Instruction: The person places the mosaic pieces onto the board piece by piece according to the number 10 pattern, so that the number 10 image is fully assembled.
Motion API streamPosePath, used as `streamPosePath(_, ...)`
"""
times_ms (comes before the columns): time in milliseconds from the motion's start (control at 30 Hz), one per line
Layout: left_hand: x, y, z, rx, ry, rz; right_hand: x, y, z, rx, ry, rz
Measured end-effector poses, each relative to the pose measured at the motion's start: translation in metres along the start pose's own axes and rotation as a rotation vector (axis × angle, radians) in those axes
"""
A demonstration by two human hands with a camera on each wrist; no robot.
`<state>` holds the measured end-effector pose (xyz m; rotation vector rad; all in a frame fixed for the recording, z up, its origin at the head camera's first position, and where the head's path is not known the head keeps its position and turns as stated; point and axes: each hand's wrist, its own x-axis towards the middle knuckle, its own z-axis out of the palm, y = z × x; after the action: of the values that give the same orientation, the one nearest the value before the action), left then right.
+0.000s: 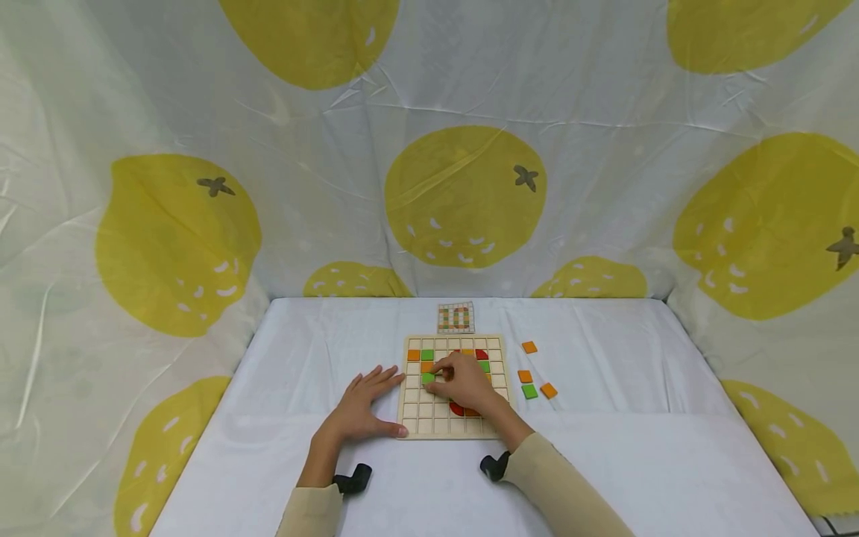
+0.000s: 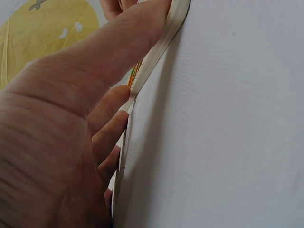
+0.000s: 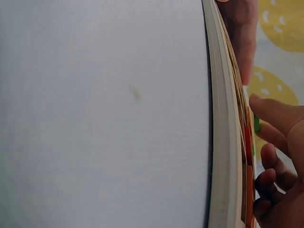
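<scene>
A wooden grid board (image 1: pixel 419 426) lies on the white cloth, with orange, green and red pieces in some squares. My left hand (image 1: pixel 363 406) rests at its left side, fingers spread and thumb touching the lower left corner. Over the middle of the board, my right hand (image 1: pixel 464 379) pinches a small green tile (image 3: pixel 257 124) between thumb and index finger. Close to those fingertips, an orange tile (image 1: pixel 426 367) lies in the grid. The right hand hides part of the board and several pieces.
Right of the board lie loose orange tiles (image 1: pixel 529 347) and a green tile (image 1: pixel 529 391). Behind the board is a small pattern card (image 1: pixel 455 318). A lemon-print curtain (image 1: pixel 463 97) hangs behind and at both sides of the table.
</scene>
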<state>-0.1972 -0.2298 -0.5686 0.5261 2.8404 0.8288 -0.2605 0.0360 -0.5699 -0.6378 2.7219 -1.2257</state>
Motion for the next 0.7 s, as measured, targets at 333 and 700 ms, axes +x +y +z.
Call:
streamPosePath(333,0.0000,0.0038,-0.0034,-0.011,-0.005,0.002,0.0022,-0.0009,0.0042,-0.033,0.004,0.014)
streamPosePath(700,-0.0005,-0.0002,-0.0008,-0.009,-0.006,0.000,0.0014,-0.0001,0.0065,-0.042,0.003,0.010)
